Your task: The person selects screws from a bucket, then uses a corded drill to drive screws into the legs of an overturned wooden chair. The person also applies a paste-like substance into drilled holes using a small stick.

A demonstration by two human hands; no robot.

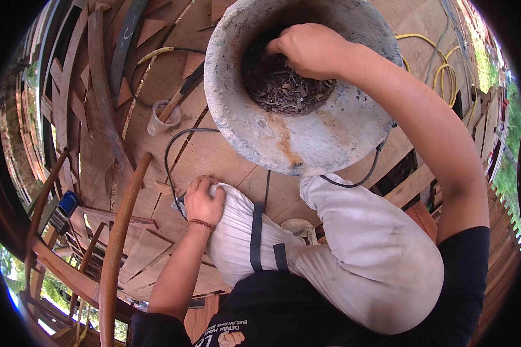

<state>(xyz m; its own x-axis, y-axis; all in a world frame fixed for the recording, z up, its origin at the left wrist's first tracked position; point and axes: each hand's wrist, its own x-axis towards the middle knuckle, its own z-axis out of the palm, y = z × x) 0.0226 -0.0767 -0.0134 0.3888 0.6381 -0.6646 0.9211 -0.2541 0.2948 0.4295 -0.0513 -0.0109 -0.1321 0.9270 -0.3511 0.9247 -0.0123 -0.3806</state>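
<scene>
A big round pot (272, 136), pale grey with rust-brown stains on its wide rim, stands in front of me. Inside lie small dark scraps (292, 95), many of them thin and stick-like, mixed with what look like dry leaf bits. My right hand (309, 51) reaches over the rim into the pot. Its fingers are curled, their tips at the scraps; whatever they pinch is hidden. On my bent left knee, covered in light trousers, rests my left hand (204, 202), fingers laid over the cloth and holding nothing.
Left of the pot, a clear plastic cup (163, 120) holds a wooden-handled tool (179, 95). A black cord (169, 147) loops across the wooden boards. Curved timber pieces (98, 75) and a brown rail (123, 243) line the left. A yellow hose (443, 75) coils at right.
</scene>
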